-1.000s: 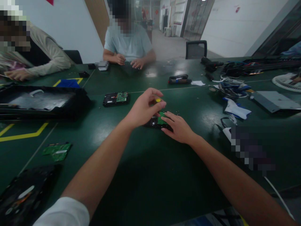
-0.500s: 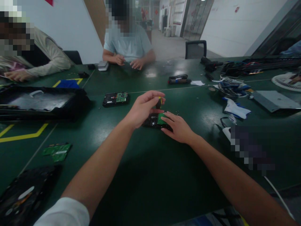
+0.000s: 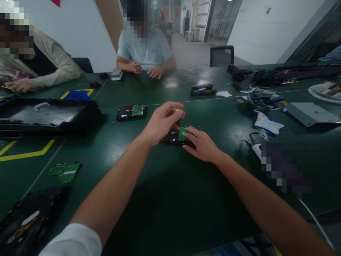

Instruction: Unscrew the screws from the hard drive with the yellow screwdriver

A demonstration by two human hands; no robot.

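A black hard drive (image 3: 170, 138) with a green circuit board (image 3: 182, 133) lies on the table in front of me. My left hand (image 3: 164, 121) is closed round a small screwdriver (image 3: 178, 110) with a yellow-topped handle, held upright above the drive; its tip is hidden behind my fingers. My right hand (image 3: 200, 144) grips the drive's right end, fingers over the board and thumb at the near side. Several tiny screws (image 3: 201, 127) lie just beyond that hand.
Another hard drive (image 3: 131, 112) sits farther left. Near the left edge are a loose green circuit board (image 3: 65, 171) and a large black drive (image 3: 34, 213). A black casing (image 3: 48, 115) stands behind them. Gloves (image 3: 268, 122) and a metal box (image 3: 313, 113) lie right. Two people sit opposite.
My left hand has turned slightly, its fingers curling closer round the screwdriver handle, which has shifted a little left. My right hand and the hard drive stay put.
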